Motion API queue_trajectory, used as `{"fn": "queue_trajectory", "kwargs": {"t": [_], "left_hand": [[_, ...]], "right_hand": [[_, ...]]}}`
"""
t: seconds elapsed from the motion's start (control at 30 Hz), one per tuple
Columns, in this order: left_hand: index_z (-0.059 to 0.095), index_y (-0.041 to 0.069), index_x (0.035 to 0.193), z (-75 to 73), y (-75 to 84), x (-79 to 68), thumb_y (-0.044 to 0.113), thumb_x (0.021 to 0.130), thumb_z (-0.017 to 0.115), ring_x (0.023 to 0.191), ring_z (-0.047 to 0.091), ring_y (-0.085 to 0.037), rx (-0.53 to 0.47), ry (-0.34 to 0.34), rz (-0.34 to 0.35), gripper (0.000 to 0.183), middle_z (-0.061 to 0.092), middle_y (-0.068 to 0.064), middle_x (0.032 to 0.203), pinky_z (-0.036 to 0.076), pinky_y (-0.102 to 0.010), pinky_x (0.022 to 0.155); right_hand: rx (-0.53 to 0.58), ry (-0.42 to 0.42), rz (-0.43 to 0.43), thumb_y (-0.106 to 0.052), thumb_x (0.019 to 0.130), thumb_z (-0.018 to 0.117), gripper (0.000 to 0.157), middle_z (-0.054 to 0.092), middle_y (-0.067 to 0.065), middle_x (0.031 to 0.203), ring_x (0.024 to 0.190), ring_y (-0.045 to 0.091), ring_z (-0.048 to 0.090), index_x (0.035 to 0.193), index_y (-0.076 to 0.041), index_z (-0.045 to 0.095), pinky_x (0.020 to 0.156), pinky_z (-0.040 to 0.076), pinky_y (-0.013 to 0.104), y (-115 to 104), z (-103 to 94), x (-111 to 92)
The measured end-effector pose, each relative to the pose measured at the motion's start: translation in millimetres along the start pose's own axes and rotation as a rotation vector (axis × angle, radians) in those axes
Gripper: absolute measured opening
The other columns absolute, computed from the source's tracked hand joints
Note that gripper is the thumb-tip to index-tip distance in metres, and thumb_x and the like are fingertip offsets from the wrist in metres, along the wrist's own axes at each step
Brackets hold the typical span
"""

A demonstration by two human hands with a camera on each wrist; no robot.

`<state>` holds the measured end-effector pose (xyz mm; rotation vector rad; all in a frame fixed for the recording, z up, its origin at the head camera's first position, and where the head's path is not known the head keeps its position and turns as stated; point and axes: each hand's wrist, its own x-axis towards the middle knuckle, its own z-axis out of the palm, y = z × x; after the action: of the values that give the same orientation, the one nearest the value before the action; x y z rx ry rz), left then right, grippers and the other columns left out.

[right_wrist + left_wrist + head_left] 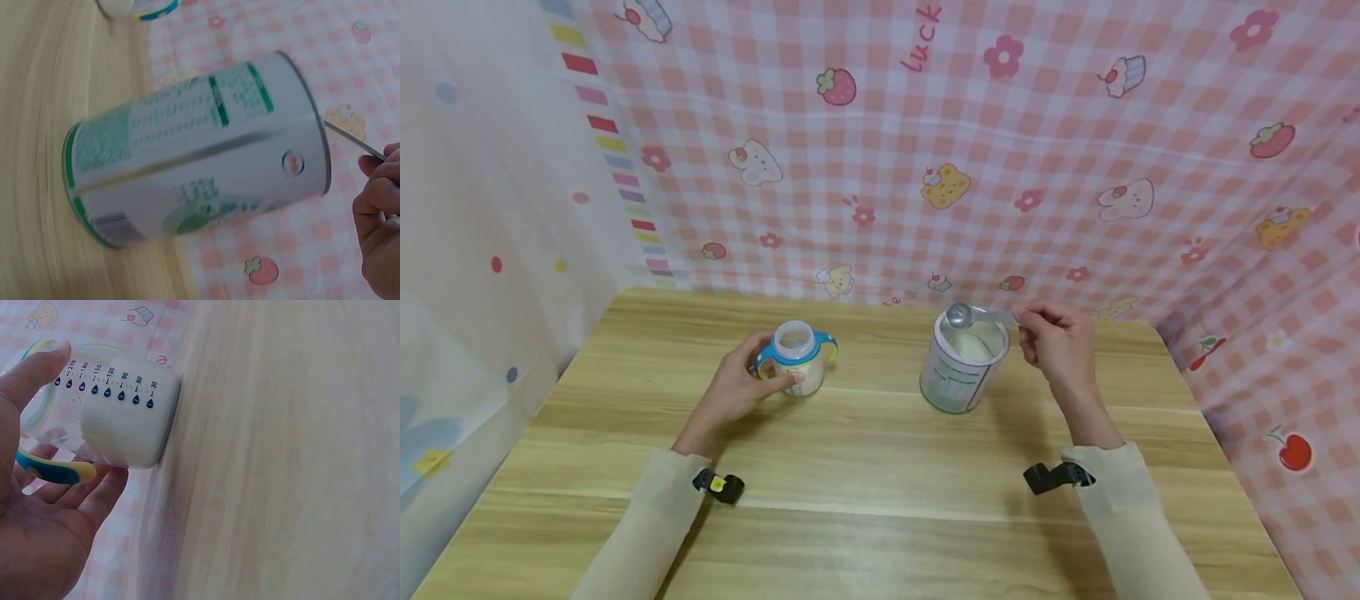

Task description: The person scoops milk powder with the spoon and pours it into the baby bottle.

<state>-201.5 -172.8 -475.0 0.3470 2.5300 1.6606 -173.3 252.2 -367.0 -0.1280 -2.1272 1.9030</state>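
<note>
My left hand point(737, 382) grips a baby bottle point(806, 380) with blue and yellow handles, standing uncapped on the table. In the left wrist view, the bottle point(128, 415) shows a printed scale and whitish contents in its lower part. Thumb and fingers lie on opposite sides of it. My right hand point(1063, 348) pinches the handle of a grey measuring scoop point(959, 315). The scoop's bowl is over the mouth of an open tin point(953, 382), which has pale powder point(972, 345) inside. In the right wrist view, the tin point(194, 156) bears green print, and only the scoop's handle point(353, 140) shows.
A light wood-grain table point(865, 475) carries the bottle and tin, set apart near its back edge. Behind it hangs a pink checked cloth point(887, 150), with a white dotted cloth point(497, 192) at the left. Black wrist cameras are strapped to both sleeves.
</note>
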Motion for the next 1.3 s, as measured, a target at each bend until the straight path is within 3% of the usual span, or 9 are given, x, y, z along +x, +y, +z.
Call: {"fn": "queue_trajectory", "kwargs": {"t": [0.2, 0.4, 0.7, 1.0, 1.3], "left_hand": [[0.052, 0.019, 0.143, -0.6, 1.5, -0.4, 0.028, 0.086, 0.085, 0.144, 0.045, -0.034, -0.002, 0.001, -0.001, 0.066, 0.057, -0.01, 0.147, 0.029, -0.065, 0.122], [0.052, 0.019, 0.144, -0.6, 0.2, -0.1, 0.027, 0.087, 0.084, 0.142, 0.047, -0.032, -0.006, 0.002, 0.017, 0.066, 0.058, -0.01, 0.146, 0.031, -0.064, 0.122], [0.052, 0.02, 0.143, 0.5, -3.3, 0.2, 0.027, 0.087, 0.085, 0.142, 0.048, -0.031, -0.023, -0.007, 0.031, 0.066, 0.058, -0.009, 0.146, 0.032, -0.064, 0.121], [0.052, 0.021, 0.143, 0.5, -0.6, -0.5, 0.027, 0.086, 0.085, 0.142, 0.048, -0.031, -0.016, 0.005, 0.027, 0.067, 0.058, -0.009, 0.147, 0.035, -0.063, 0.12], [0.052, 0.022, 0.144, 1.1, -1.6, -0.5, 0.028, 0.086, 0.085, 0.141, 0.048, -0.031, -0.018, 0.008, 0.021, 0.067, 0.057, -0.008, 0.147, 0.037, -0.062, 0.119]], "right_hand": [[-0.161, -0.067, -0.001, -0.013, 0.098, 0.066, 0.021, 0.056, -0.005, 0.058, 0.046, 0.009, 0.046, 0.094, 0.006, 0.072, 0.039, 0.038, 0.023, 8.6, -6.9, 2.8], [-0.317, -0.149, -0.046, -0.014, 0.098, 0.066, 0.018, 0.057, -0.002, 0.061, 0.049, 0.008, 0.047, 0.095, 0.002, 0.074, 0.041, 0.041, 0.024, 15.8, -6.0, 5.9], [-0.556, -0.203, -0.18, -0.016, 0.095, 0.069, 0.011, 0.062, 0.005, 0.067, 0.056, 0.013, 0.051, 0.093, -0.007, 0.076, 0.048, 0.044, 0.025, 16.3, -0.7, 8.6], [-0.656, -0.255, -0.286, -0.009, 0.094, 0.067, 0.011, 0.058, 0.005, 0.065, 0.056, 0.015, 0.048, 0.088, -0.005, 0.074, 0.047, 0.04, 0.023, 11.2, 3.0, 8.3], [-0.696, -0.2, -0.345, -0.007, 0.092, 0.065, 0.013, 0.058, 0.005, 0.063, 0.055, 0.015, 0.048, 0.086, -0.003, 0.076, 0.047, 0.039, 0.023, 12.1, 4.6, 5.8]]}}
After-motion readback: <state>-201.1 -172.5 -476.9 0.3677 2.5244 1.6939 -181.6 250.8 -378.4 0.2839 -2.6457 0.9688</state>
